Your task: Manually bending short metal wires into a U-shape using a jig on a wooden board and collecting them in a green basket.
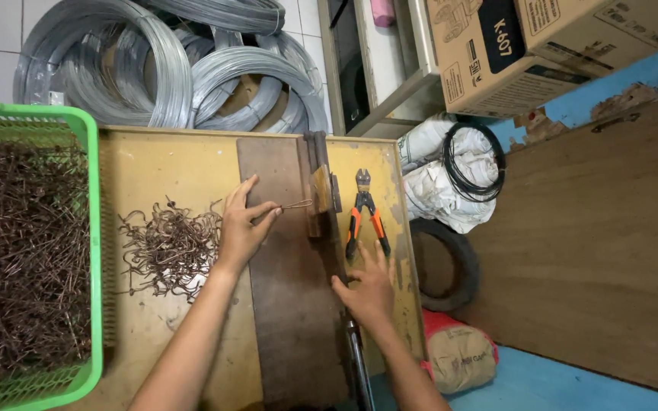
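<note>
One view only: head cam, worn by the person, looking almost straight down on the bench [154, 164] from close above. Forearms enter from the bottom edge, so the wearer stands at the near side. Top of frame catches wire coils [169, 65] against the tiled wall; right side takes in the floor [595, 251]. No second view to overlap.

A basket [93, 228] of bent wire pieces stood at the left end of the surface [138, 164], a loose pile of hooks [165, 247] just right of it. Right again lay a board [283, 304], then cutters [365, 213]. Wire coils [169, 68] lay behind.
</note>
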